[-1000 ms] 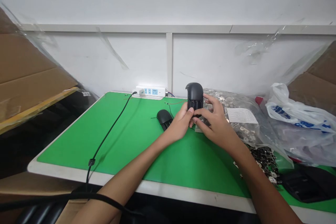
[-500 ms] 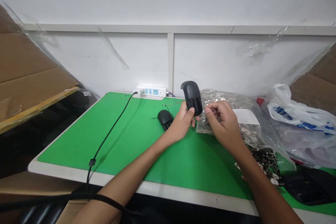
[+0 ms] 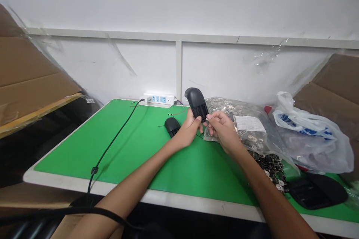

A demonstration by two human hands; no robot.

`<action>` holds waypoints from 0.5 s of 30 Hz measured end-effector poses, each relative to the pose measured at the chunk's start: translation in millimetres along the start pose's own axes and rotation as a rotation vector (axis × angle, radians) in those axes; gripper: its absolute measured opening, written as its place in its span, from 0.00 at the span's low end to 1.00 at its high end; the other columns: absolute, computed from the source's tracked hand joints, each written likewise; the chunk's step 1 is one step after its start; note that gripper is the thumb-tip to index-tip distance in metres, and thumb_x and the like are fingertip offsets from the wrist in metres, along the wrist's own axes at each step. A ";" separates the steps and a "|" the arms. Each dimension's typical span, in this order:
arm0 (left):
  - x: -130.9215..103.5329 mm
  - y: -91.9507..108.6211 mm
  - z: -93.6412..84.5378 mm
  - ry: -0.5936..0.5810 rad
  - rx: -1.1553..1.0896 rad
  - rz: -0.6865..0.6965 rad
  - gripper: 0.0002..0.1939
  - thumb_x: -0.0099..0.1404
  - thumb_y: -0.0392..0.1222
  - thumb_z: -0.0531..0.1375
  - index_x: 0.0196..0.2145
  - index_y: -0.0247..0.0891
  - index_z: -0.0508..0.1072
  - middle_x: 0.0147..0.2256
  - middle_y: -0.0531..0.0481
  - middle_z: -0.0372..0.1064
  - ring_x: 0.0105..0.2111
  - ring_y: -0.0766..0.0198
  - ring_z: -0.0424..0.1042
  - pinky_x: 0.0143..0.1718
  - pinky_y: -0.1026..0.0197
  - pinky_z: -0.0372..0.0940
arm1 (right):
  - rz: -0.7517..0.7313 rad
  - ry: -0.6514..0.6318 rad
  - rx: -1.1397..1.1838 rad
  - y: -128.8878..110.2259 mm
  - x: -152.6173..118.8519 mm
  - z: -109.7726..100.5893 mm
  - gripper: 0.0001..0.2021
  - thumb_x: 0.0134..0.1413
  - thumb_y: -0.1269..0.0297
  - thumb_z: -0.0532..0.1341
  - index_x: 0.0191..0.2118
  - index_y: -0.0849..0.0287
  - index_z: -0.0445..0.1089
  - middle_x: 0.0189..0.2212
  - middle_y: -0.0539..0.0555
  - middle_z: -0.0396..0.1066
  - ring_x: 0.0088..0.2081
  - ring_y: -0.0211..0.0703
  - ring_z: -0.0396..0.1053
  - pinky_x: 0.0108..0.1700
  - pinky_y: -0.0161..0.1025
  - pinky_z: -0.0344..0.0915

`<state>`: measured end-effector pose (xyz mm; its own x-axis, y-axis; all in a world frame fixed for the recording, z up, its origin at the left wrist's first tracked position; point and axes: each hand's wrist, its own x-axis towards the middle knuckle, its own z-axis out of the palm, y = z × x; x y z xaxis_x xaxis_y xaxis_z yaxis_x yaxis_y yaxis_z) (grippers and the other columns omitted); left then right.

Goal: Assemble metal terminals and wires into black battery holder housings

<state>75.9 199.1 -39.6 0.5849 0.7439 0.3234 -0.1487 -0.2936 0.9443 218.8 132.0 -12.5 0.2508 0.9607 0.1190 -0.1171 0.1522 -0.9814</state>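
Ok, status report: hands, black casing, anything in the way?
Left hand gripping tilted black casing. Right hand at its lower end, whether holding anything unclear. Bag of metal parts beyond right hand, nothing seen blocking.

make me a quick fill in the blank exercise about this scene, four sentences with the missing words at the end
1. The left hand holds a black shell above a tabletop coloured ____.
2. The socket faces on the white power strip are light ____.
3. The paper label on the clear bag of metal parts is ____ in colour.
4. In the picture, the carrier bag with blue print lies to the ____ of that label.

Missing words: green; blue; white; right
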 end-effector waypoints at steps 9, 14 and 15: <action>-3.7 7.3 -4.0 0.052 0.126 -0.003 0.18 0.67 0.41 0.52 0.54 0.40 0.57 0.36 0.55 0.59 0.34 0.62 0.65 0.40 0.56 0.65 | 0.036 -0.052 0.053 5.2 -4.6 4.9 0.21 0.46 0.49 0.74 0.44 0.55 0.77 0.30 0.48 0.76 0.31 0.37 0.74 0.37 0.37 0.75; -4.5 3.3 -4.4 0.066 0.261 0.053 0.16 0.69 0.39 0.52 0.54 0.39 0.58 0.41 0.50 0.62 0.43 0.58 0.65 0.49 0.53 0.65 | 0.029 -0.005 0.053 7.4 -4.3 8.5 0.22 0.44 0.53 0.73 0.43 0.53 0.69 0.25 0.42 0.72 0.26 0.36 0.74 0.29 0.34 0.73; -4.5 2.7 -4.6 0.065 0.282 0.067 0.16 0.69 0.39 0.52 0.53 0.39 0.58 0.42 0.49 0.63 0.44 0.58 0.65 0.51 0.52 0.65 | 0.041 0.013 0.068 7.0 -4.5 9.1 0.23 0.42 0.54 0.74 0.42 0.53 0.67 0.24 0.41 0.72 0.25 0.36 0.73 0.28 0.33 0.72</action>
<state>69.3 197.7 -38.2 0.5277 0.7515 0.3960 0.0478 -0.4918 0.8694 208.1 130.8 -18.5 0.2566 0.9635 0.0768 -0.1926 0.1289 -0.9728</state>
